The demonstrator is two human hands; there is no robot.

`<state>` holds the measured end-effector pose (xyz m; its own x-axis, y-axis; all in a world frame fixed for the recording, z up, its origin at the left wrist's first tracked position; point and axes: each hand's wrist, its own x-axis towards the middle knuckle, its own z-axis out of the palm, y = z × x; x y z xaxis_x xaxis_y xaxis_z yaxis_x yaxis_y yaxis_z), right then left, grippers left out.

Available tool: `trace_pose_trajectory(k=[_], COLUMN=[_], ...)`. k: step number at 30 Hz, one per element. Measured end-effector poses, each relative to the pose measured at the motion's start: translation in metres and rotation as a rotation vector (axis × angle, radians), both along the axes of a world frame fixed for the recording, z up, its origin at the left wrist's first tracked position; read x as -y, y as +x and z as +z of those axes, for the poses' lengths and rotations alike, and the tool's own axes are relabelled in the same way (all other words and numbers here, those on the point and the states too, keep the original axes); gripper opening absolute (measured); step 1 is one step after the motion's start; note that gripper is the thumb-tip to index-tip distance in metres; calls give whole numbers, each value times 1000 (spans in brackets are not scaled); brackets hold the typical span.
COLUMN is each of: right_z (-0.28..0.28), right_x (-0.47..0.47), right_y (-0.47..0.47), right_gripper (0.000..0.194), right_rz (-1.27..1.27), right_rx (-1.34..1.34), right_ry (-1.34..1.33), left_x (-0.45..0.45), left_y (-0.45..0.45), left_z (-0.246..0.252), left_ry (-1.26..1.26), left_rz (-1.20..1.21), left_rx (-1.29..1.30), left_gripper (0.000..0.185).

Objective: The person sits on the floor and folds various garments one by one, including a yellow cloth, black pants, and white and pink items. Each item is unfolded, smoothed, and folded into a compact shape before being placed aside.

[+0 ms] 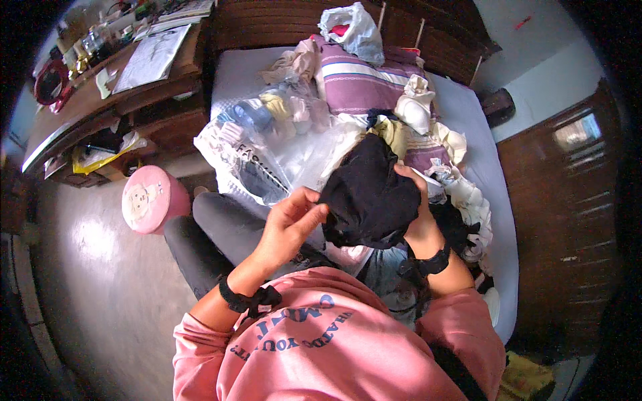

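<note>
A bunched black cloth garment is held up in front of me, above the bed. My left hand pinches its left edge between thumb and fingers. On the other side my right hand grips it, with part of the hand hidden behind the fabric. Just past my left hand lies a clear plastic bag that bears black lettering. More clear packaging holds blue, yellow and pale cloth items. A white garment and pale yellow cloth lie beyond the black garment.
A purple striped pillow carries a white plastic bag. Cream ruffled clothing runs down the right of the bed. At left stand a pink round stool and a wooden desk with papers and bottles.
</note>
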<state>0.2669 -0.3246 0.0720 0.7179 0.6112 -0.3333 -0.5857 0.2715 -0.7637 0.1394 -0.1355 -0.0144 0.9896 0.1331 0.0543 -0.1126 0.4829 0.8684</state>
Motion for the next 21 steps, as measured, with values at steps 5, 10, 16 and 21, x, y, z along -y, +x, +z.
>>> trace_pose_trajectory(k=[5, 10, 16, 21], right_z=[19, -13, -76, -92], right_x=[-49, -127, -204, -222], right_y=[-9, -28, -62, -111], right_gripper=[60, 55, 50, 57], right_rz=[287, 511, 669, 739], right_rx=[148, 116, -62, 1282], right_ry=[129, -40, -165, -112], left_x=[-47, -111, -144, -132], left_y=[-32, -105, -181, -182], left_z=[31, 47, 14, -3], left_ry=[189, 411, 77, -239], left_rz=[534, 922, 963, 805], left_rx=[128, 65, -122, -280], left_gripper=[8, 9, 5, 6])
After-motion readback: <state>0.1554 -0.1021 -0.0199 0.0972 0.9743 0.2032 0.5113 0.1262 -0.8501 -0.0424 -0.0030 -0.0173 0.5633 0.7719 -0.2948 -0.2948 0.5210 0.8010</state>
